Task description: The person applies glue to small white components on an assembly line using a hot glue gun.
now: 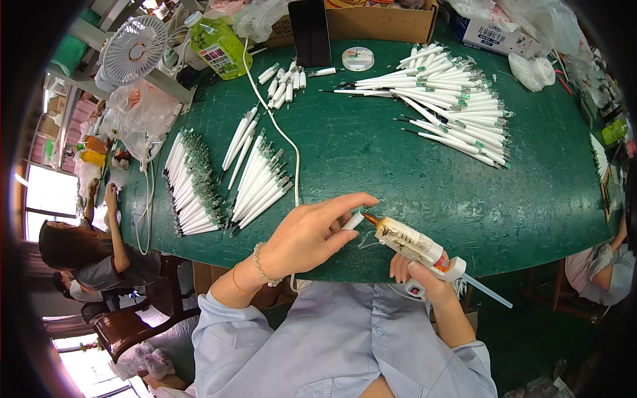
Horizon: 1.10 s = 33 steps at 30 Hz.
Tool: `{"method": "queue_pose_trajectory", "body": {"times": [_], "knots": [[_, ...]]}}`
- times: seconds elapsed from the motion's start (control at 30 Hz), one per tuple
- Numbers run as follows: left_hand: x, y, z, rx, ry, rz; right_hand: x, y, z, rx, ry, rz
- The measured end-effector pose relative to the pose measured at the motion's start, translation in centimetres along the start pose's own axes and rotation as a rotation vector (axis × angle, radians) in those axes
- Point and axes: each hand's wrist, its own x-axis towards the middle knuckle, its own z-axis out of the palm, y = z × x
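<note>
My left hand (308, 232) is closed around a short white tube (353, 220) with a small green circuit board at its end. In my right hand (430, 280) is a hot glue gun (413, 243), gripped by its handle below the body. Its brown nozzle points left and meets or nearly meets the tube's green end; I cannot tell which. A translucent glue stick (488, 292) sticks out of the gun's back. Left of my left hand lie two bundles of white pen-like tubes, one smaller bundle (262, 189) and one with dense green ends (192, 192).
A large fan of white tubes (458, 99) covers the green table's (544, 199) back right. Short white tubes (286, 85), a black phone (310, 33) and a round white container (358, 59) stand or lie at the back. A white cable (292, 149) crosses the table. A fan (135, 50) and green-liquid bottle (220, 50) stand left.
</note>
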Motion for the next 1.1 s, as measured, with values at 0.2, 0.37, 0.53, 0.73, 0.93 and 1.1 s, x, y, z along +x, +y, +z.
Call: {"method": "queue_pose_trajectory", "body": {"times": [0.2, 0.37, 0.53, 0.73, 0.93, 1.1], "knots": [[0.0, -0.1, 0.1, 0.015, 0.008, -0.018, 0.1, -0.2, 0.0, -0.023, -0.012, -0.002], [0.0, -0.1, 0.1, 0.032, 0.016, 0.005, 0.0, -0.1, 0.0, -0.018, 0.008, 0.006], [0.0, -0.2, 0.0, 0.032, 0.017, 0.012, -0.1, -0.1, -0.1, -0.04, 0.011, 0.014], [0.0, -0.2, 0.0, 0.042, 0.027, 0.019, -0.1, -0.3, -0.1, -0.05, 0.004, 0.019], [-0.4, 0.2, 0.1, 0.035, 0.052, 0.047, -0.1, -0.3, 0.1, -0.179, -0.017, 0.0], [-1.5, 1.2, -1.0, 0.076, 0.12, 0.109, -0.4, 0.0, -0.1, -0.247, 0.017, -0.053]]}}
